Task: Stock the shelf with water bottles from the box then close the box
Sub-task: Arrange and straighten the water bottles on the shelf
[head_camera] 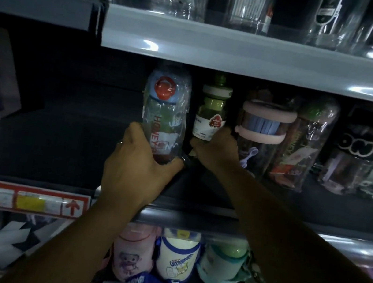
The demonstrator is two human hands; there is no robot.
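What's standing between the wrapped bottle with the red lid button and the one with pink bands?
A green-capped bottle, its base held by the right hand; the head view shows it.

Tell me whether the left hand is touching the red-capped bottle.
Touching. The head view shows the left hand gripping the red-capped bottle low down, no gap; the right hand holds the green bottle.

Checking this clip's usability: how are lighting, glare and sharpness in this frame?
Head view: dim overall, with the shelf bay nearly black. Glare streaks cross the glossy grey shelf edge, and reflections fleck the plastic-wrapped red-capped bottle gripped by the left hand. The green-capped white-labelled bottle held by the right hand is fairly sharp. The frame edges are soft and bowed by the wide lens.
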